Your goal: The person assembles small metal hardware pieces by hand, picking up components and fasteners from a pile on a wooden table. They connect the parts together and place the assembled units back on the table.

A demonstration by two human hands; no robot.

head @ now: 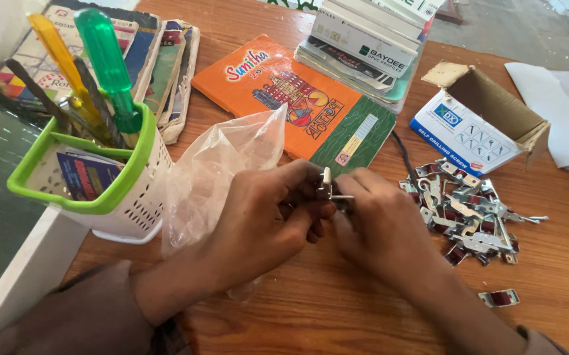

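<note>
Nearest, both forearms come in from 6 o'clock over the wooden desk (337,309). Left hand (268,217) and right hand (380,227) meet at frame ctr, fingers curled shut around one small metal clip (329,190); its pale upright tab pokes up between the fingertips, w/ a thin pin sticking out sideways. Clip is held off the desk, pinched from both sides.

Bare wood lies open at 5–6 o'clock, below the hands; one stray clip piece (500,298) sits alone at 4 o'clock. At 3 o'clock, just beside the right hand, a loose pile of clips (472,213), too tangled to count.

At 9 o'clock, a clear plastic bag (215,174) touches the left hand. Left of it, a white-and-green tool holder (117,197) stands near the desk's left edge, w/ 2 screwdrivers (1 green-handled, 1 yellow) and approx. 2 dark bits.

Farther, at 12 o'clock, 1 orange-and-green notebook (291,98); at 2 o'clock, 1 open cardboard screw box (478,121). Far edge: a stack of booklets (370,46) at 1 o'clock, another book pile (159,59) at 11.
</note>
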